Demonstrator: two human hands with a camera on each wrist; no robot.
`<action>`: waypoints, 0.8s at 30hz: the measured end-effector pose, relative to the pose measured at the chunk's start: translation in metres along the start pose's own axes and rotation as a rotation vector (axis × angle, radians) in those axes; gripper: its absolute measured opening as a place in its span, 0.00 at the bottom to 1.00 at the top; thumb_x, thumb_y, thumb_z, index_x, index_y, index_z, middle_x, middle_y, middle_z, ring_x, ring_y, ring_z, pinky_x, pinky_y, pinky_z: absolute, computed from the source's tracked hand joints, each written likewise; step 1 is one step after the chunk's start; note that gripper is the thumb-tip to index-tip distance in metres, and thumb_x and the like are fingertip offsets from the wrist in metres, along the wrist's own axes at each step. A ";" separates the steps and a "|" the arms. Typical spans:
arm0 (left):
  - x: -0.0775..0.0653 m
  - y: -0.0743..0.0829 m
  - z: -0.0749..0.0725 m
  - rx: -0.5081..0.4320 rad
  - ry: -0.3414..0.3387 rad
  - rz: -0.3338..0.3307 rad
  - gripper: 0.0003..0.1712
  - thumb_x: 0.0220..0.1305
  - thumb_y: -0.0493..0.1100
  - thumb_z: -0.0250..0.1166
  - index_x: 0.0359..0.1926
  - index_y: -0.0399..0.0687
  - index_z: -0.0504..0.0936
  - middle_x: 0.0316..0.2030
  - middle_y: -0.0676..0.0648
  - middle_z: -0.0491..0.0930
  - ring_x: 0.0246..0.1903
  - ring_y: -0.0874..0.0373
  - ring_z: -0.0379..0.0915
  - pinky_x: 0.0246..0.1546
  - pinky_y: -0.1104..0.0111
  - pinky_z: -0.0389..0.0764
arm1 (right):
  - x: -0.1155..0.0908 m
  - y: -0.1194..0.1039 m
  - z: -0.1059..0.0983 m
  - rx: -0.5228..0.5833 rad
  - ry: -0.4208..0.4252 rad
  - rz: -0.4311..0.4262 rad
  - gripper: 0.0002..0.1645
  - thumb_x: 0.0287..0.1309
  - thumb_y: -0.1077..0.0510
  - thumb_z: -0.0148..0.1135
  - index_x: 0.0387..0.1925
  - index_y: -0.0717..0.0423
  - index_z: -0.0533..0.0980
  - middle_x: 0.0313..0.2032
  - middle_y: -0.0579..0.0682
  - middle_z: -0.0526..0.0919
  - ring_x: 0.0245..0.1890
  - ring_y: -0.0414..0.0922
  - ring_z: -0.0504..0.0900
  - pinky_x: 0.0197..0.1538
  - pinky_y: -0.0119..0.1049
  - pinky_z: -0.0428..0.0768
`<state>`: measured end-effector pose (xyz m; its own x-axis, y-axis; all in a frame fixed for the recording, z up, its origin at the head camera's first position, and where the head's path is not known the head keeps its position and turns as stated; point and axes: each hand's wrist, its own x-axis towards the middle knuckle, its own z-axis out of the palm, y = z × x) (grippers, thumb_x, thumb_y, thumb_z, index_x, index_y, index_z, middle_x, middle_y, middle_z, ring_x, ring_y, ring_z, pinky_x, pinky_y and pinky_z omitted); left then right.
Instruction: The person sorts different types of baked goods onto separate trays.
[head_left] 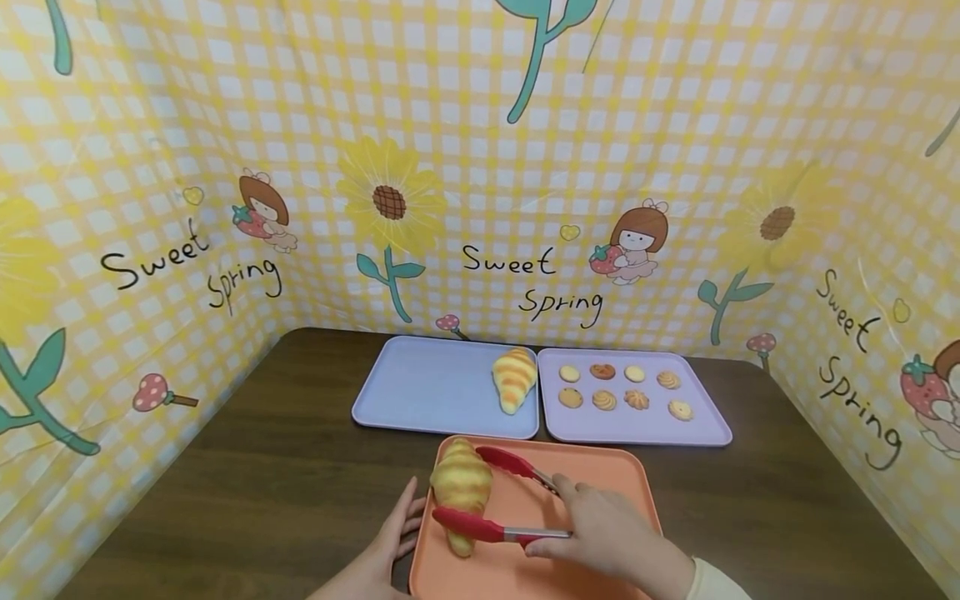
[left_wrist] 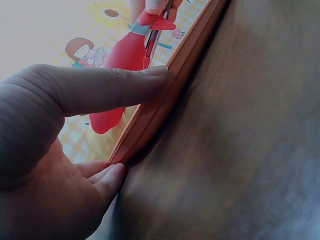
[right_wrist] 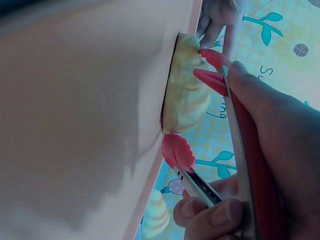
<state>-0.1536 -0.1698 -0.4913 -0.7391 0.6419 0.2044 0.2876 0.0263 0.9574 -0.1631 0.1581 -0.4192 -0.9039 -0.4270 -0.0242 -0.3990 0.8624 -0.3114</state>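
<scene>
My right hand (head_left: 611, 529) grips metal tongs (head_left: 536, 533) with red tips. The tongs are spread around a yellow-brown toy croissant (head_left: 461, 479) on the left side of the orange tray (head_left: 577, 467). One red tip lies across its near part in the head view; the other is beside its upper right side. In the right wrist view, the croissant (right_wrist: 186, 92) rests on the tray between the tips; firm contact cannot be told. My left hand (head_left: 390, 533) touches the tray's left edge, its thumb (left_wrist: 115, 90) and fingertips apart along the rim.
Behind the orange tray, a blue tray (head_left: 427, 387) bears another striped croissant (head_left: 515, 379) at its right end. Beside it stands a lilac tray (head_left: 615, 429) with several cookies (head_left: 604, 400). A checked cloth (head_left: 465, 208) rises around the dark wooden table (head_left: 300, 467).
</scene>
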 end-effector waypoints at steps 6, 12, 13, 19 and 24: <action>-0.001 -0.002 0.000 0.006 -0.002 0.027 0.71 0.60 0.46 0.73 0.71 0.25 0.21 0.66 0.16 0.42 0.67 0.53 0.55 0.58 0.72 0.68 | 0.000 -0.002 -0.001 -0.042 0.016 -0.014 0.55 0.42 0.20 0.66 0.56 0.58 0.73 0.21 0.42 0.71 0.19 0.40 0.68 0.23 0.38 0.70; 0.000 0.000 -0.001 -0.008 0.001 0.004 0.72 0.59 0.46 0.74 0.71 0.24 0.21 0.67 0.16 0.41 0.67 0.54 0.54 0.59 0.72 0.67 | -0.001 -0.002 -0.001 -0.062 0.045 -0.025 0.52 0.40 0.20 0.67 0.54 0.56 0.75 0.20 0.42 0.70 0.18 0.40 0.67 0.21 0.37 0.68; 0.000 0.000 -0.001 -0.003 0.001 0.007 0.72 0.59 0.46 0.74 0.71 0.24 0.21 0.67 0.16 0.42 0.67 0.49 0.54 0.59 0.72 0.67 | -0.001 -0.002 -0.001 -0.065 0.050 -0.028 0.52 0.40 0.20 0.67 0.54 0.55 0.75 0.20 0.42 0.69 0.18 0.39 0.66 0.21 0.36 0.67; -0.001 -0.003 -0.001 0.013 0.004 0.032 0.72 0.60 0.48 0.73 0.71 0.25 0.21 0.66 0.16 0.42 0.67 0.40 0.52 0.58 0.71 0.68 | 0.001 -0.001 0.000 -0.065 0.063 -0.049 0.49 0.41 0.21 0.67 0.54 0.52 0.77 0.17 0.40 0.66 0.17 0.38 0.64 0.20 0.34 0.65; 0.000 -0.005 0.000 0.008 0.010 0.052 0.72 0.59 0.48 0.74 0.73 0.27 0.22 0.66 0.15 0.42 0.67 0.60 0.53 0.58 0.71 0.68 | 0.000 0.000 0.001 -0.059 0.077 -0.050 0.48 0.42 0.21 0.67 0.55 0.51 0.78 0.16 0.39 0.65 0.16 0.38 0.63 0.20 0.34 0.64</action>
<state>-0.1549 -0.1701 -0.4964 -0.7286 0.6351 0.2563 0.3308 -0.0012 0.9437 -0.1634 0.1578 -0.4199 -0.8909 -0.4498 0.0634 -0.4503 0.8561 -0.2536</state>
